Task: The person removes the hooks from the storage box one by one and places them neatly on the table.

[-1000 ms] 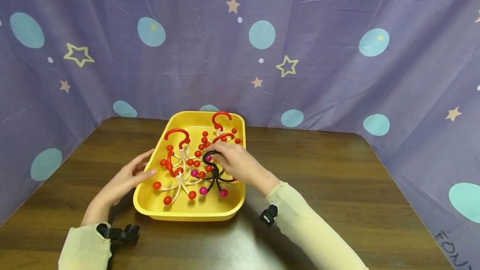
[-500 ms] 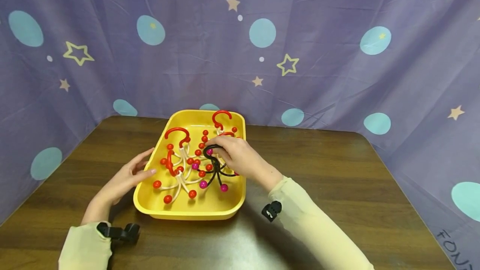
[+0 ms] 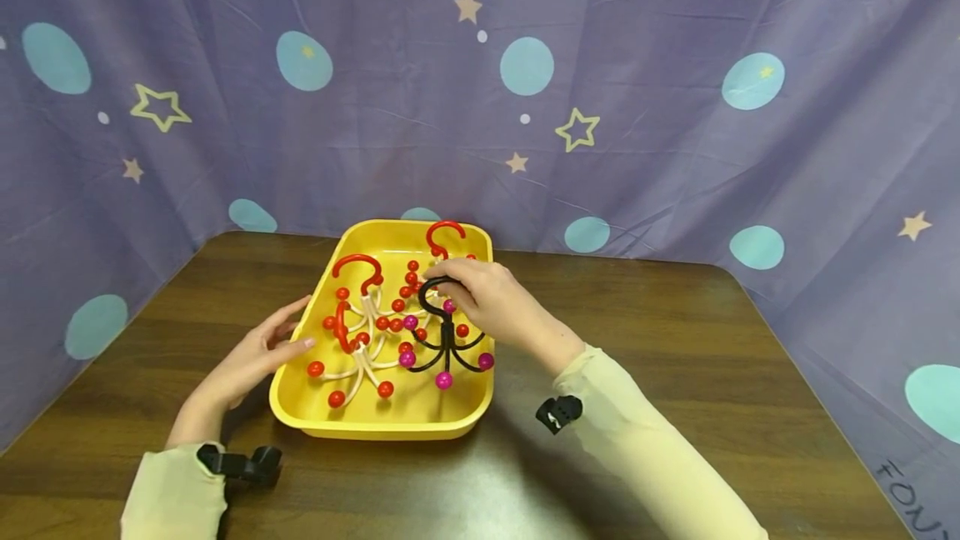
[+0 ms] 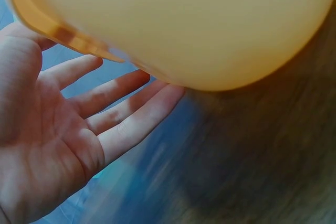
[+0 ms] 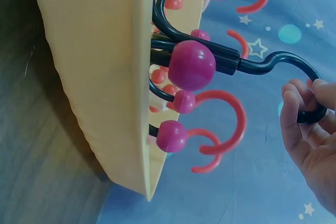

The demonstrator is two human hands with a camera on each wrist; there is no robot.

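Note:
My right hand (image 3: 501,300) pinches the hook end of a black hook hanger (image 3: 447,340). Several curved arms with magenta balls at their tips spread from its stem. In the right wrist view, thumb and fingers close on its hook, and its lower arms are partly behind the wall of the yellow tray (image 5: 100,77). In the head view, white hangers (image 3: 362,361) with red hooks and red balls lie in the tray. My left hand (image 3: 243,365) is at the tray's left side, thumb over the rim. Its fingers stretch out straight, fingertips touching the outer wall in the left wrist view.
The tray (image 3: 378,427) stands on a dark wooden table (image 3: 637,332). A purple curtain (image 3: 652,157) with stars and blue ovals hangs behind and at the sides. Red hooks (image 3: 360,261) rise around the tray's inside near the black hanger.
My right hand has moved slightly right and up with the black hanger, which now hangs more upright, its arms spread out. The left hand has stayed at the tray.

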